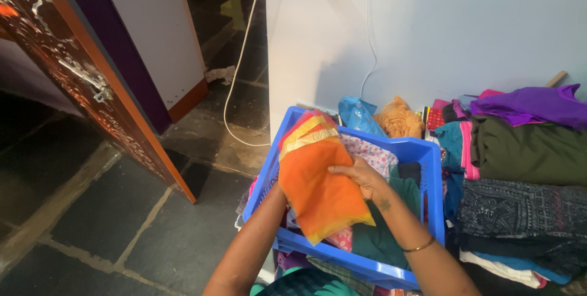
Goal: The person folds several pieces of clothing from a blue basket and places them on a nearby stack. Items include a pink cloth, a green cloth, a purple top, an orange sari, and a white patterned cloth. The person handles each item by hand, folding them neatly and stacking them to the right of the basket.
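Both arms reach over the blue basket point(428, 149). Right hand point(362, 177) is closed on the edge of the orange cloth point(318, 189), held flat above the basket. Left hand is hidden under it; I cannot tell its grip. Keep the cloth flat and folded.

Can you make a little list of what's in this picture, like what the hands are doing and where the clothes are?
Right hand: fingers grip the folded orange cloth at its right edge
Left hand: hidden under the cloth
Cloth trim: gold band near the top
Basket: blue plastic, full of clothes
Beside basket: folded clothes stack, purple garment on top
Floor: dark stone tiles
Wall: white cable hangs down
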